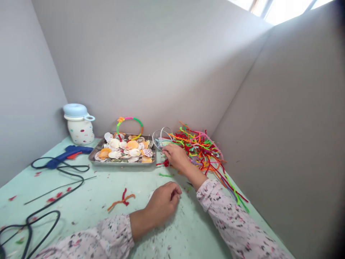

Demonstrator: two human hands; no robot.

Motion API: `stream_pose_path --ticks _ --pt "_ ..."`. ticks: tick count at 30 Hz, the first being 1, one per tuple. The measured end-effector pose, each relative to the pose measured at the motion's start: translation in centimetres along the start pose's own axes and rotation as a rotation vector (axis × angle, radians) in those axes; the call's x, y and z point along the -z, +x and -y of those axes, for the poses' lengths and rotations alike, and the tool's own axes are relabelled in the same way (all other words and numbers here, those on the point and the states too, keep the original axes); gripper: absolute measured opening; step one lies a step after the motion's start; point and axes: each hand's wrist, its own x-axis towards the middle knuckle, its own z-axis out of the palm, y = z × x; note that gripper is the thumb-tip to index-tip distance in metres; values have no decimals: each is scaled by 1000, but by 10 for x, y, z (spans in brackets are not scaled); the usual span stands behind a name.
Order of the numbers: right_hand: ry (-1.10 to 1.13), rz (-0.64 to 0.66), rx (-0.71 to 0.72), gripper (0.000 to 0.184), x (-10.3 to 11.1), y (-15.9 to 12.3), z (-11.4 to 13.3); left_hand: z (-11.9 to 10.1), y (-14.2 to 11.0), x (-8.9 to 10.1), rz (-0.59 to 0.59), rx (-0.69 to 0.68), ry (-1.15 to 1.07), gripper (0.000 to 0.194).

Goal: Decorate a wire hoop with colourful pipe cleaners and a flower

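Observation:
My right hand (176, 157) reaches to the thin clear-and-white headbands (161, 136), its fingertips pinched together at their lower edge. Whether a headband or something smaller is between those fingers is hidden. Just below the fingertips lies a small red curled pipe cleaner (166, 163). My left hand (164, 201) rests on the table nearer to me, fingers curled in, and no object shows in it. To its left, an orange and a red pipe cleaner piece (124, 198) lie crossed. A big tangle of coloured pipe cleaners (199, 144) sits behind and right of my right hand.
A metal tray (122, 164) holds seashells (132, 145), with a colourful wrapped headband (142, 126) standing among them. At left are a blue glue gun (63, 156), its black cord (78, 187) and a white jar (81, 131) with a blue lid. Grey walls enclose the green table (140, 183).

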Motion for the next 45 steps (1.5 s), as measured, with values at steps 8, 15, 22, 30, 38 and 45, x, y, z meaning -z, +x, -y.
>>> stream_pose_path --ticks 8,15,22,30,38,45 --pt "67 21 3 15 -4 -15 -22 -2 0 0 3 25 -19 17" --pt "26 -31 -190 27 26 -29 -57 -5 -1 2 9 27 -17 17" --pt "-67 101 -427 24 43 -73 -102 -7 0 2 20 46 -9 17" --pt "36 217 -405 30 19 -72 -109 -4 1 0 24 50 -17 16" --pt "92 209 -457 30 24 -71 -109 -4 1 0 31 59 -19 15" --pt "36 102 -411 37 35 -59 -118 -3 1 0 32 53 -16 15"
